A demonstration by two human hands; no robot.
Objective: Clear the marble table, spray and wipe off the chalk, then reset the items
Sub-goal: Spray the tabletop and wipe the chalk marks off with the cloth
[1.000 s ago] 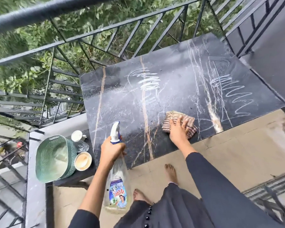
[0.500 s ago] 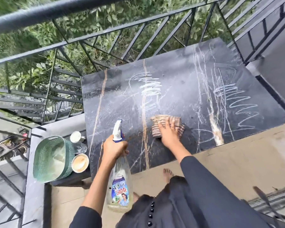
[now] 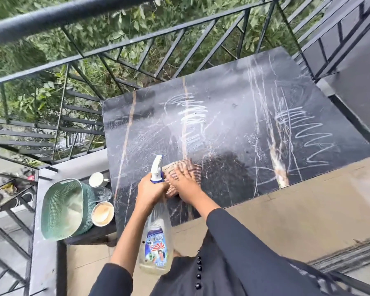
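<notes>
Spray bottle [image 3: 156, 238] hangs nearest, its clear body below the bench edge. The left hand [image 3: 149, 192] holds its neck, fingers curled round it just under the blue-and-white trigger. Right beside that, the right hand [image 3: 186, 185] presses a striped cloth [image 3: 187, 167] onto the near-left part of the marble bench [image 3: 233, 92]. Its fingers look straight and spread, though motion blur softens them.

To the left, on a lower dark ledge, sit a green basket [image 3: 88, 210], a tan-filled cup [image 3: 103, 213], a glass [image 3: 104, 192] and a white mug [image 3: 96, 179]. Nothing but the cloth lies on the bench, so the clearing step looks done.

Around the cloth the stone is dark and wet-looking with no chalk, so wiping appears to be under way but early. Farther back, pale arcs smear the surface. The central chalk scribble [image 3: 192, 116] remains bright on its upper half, and the zigzag chalk on the right [image 3: 303, 133] looks untouched.

By my estimate most of the wiping is left, and after that the items go back. Beyond the far edge stand the black railing [image 3: 137, 43] and green foliage.
</notes>
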